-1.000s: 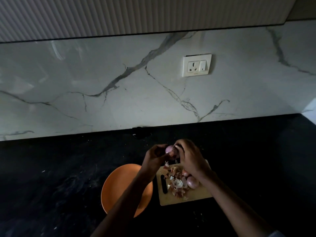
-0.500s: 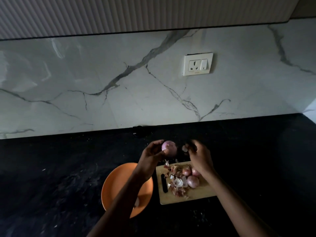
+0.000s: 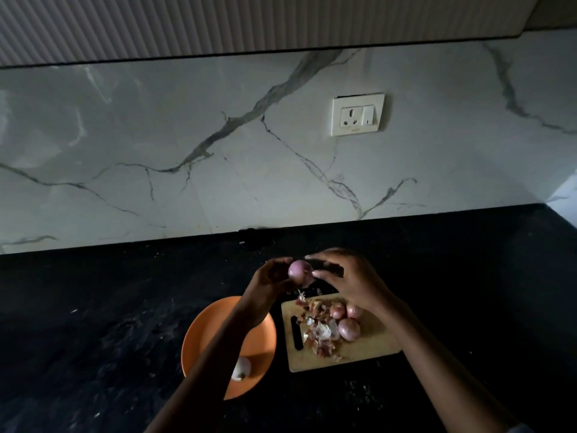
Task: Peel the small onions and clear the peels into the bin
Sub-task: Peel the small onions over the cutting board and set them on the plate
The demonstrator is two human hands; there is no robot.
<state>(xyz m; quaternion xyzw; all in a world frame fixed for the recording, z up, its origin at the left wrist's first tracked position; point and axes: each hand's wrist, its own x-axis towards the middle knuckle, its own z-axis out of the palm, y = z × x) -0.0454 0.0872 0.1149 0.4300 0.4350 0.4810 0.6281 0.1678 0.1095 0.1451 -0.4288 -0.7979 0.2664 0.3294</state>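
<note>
My left hand grips a small pinkish onion in its fingertips, raised above the far edge of a wooden cutting board. My right hand reaches in from the right, and its thumb and fingertips pinch the same onion's right side. A heap of loose peels lies on the board. Three small onions sit beside the heap, partly under my right wrist. One pale peeled onion rests on an orange plate left of the board. No bin is in view.
Everything stands on a black stone counter in dim light. A marble backsplash with a wall socket rises behind it. A small dark object sits at the counter's back edge. Bits of peel lie scattered near the board.
Half a second ago my right hand was a little apart from the onion; it has come back to the onion's side. My left hand keeps holding the onion in place.
</note>
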